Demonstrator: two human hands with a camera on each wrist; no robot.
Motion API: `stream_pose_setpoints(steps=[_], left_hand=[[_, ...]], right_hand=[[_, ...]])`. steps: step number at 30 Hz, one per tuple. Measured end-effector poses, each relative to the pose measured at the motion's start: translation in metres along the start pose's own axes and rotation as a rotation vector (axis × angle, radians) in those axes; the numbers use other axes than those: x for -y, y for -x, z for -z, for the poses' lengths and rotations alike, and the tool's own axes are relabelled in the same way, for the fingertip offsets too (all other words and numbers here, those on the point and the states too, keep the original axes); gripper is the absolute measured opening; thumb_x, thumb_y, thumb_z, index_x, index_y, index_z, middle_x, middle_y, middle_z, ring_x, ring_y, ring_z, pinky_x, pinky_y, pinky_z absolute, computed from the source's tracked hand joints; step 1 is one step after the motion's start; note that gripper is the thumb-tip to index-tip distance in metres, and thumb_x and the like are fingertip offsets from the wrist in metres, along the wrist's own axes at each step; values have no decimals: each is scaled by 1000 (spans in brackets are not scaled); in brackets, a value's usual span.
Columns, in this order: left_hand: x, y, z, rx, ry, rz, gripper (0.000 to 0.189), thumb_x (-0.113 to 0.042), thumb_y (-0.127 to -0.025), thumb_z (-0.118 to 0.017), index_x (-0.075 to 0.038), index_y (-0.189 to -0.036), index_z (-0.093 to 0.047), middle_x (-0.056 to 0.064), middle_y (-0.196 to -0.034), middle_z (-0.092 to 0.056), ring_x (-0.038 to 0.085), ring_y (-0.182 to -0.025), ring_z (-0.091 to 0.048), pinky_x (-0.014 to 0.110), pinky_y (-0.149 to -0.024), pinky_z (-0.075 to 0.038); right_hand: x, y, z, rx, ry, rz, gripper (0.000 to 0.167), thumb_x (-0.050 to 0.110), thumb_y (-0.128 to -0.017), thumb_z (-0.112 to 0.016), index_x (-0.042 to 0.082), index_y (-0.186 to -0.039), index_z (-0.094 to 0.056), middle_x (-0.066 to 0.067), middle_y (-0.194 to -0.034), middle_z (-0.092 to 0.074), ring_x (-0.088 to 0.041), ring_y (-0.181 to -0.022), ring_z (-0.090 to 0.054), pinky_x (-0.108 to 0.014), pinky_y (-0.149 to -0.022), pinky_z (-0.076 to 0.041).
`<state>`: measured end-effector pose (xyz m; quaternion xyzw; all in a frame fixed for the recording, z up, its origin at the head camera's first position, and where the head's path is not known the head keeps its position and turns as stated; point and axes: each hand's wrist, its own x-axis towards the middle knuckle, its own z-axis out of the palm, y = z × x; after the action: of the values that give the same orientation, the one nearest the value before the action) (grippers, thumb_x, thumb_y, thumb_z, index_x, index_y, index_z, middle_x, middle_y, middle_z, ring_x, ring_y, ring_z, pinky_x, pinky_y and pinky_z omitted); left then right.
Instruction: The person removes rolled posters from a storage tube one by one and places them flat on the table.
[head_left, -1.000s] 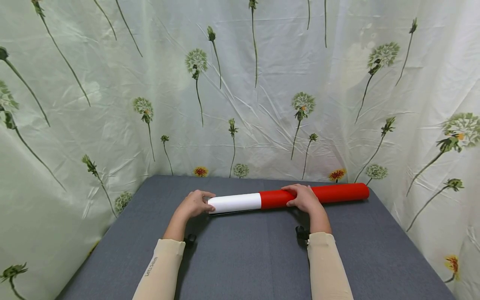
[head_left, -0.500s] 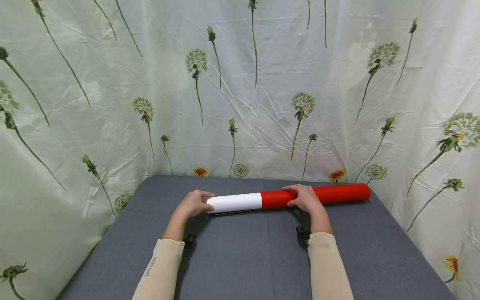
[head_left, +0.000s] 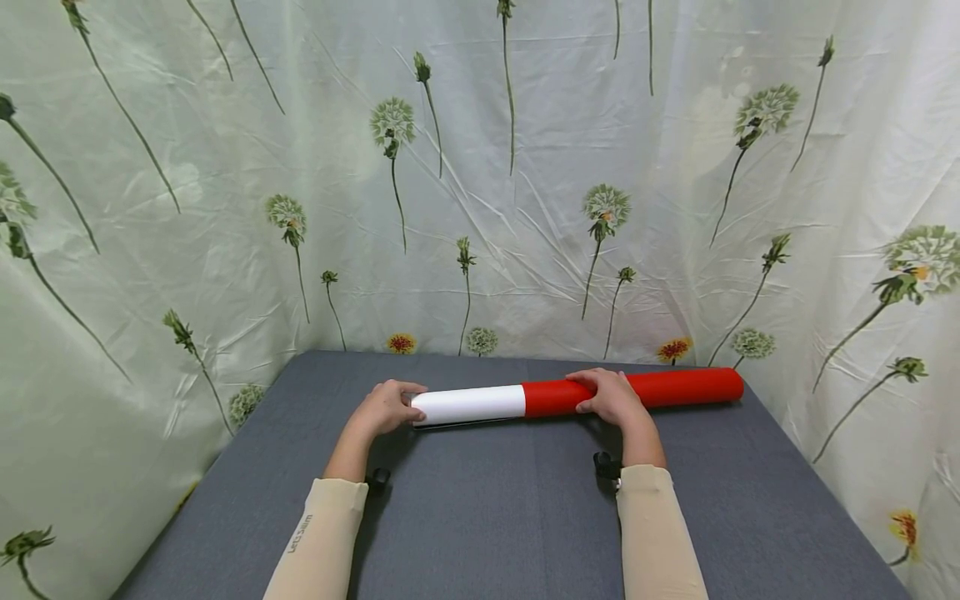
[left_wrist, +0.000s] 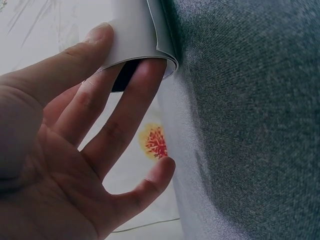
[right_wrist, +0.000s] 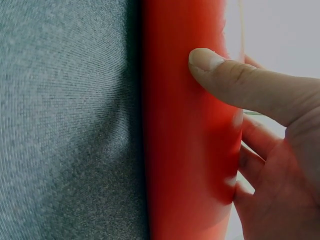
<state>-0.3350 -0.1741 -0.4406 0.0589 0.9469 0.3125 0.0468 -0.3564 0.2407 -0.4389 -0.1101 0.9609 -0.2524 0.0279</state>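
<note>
A white rolled sheet [head_left: 468, 405] lies on the grey table in line with a red tube [head_left: 686, 387], and its right end meets the tube's left end. At the roll's open left end, my left hand [head_left: 385, 407] pinches the rim. In the left wrist view the thumb [left_wrist: 102, 37] presses on the outside of the white roll [left_wrist: 132, 32], while fingertips reach into its hollow. My right hand [head_left: 611, 397] grips the red tube around its middle. The right wrist view shows the thumb on the near side of the red tube [right_wrist: 180, 125] and the other fingers behind it.
Grey cloth covers the table [head_left: 465, 517]. A pale curtain [head_left: 525, 250] with dandelion prints hangs along the back and both sides. The red tube's right end is close to the table's right edge.
My left hand and the white end have shifted slightly left, my right hand and the red tube slightly right. A little more of the white roll shows.
</note>
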Motion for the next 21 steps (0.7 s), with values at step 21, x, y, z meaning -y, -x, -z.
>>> stream_pose_setpoints(steps=[21], left_hand=[[2, -1, 0, -10, -5, 11, 54, -15, -90, -85, -11, -142, -69, 10, -106, -80, 16, -83, -70, 33, -71, -52]], right_hand=[[-4, 2, 2, -11, 6, 12, 57, 8, -90, -81, 13, -145, -66, -27, -153, -56, -50, -147, -45, -67, -129, -11]])
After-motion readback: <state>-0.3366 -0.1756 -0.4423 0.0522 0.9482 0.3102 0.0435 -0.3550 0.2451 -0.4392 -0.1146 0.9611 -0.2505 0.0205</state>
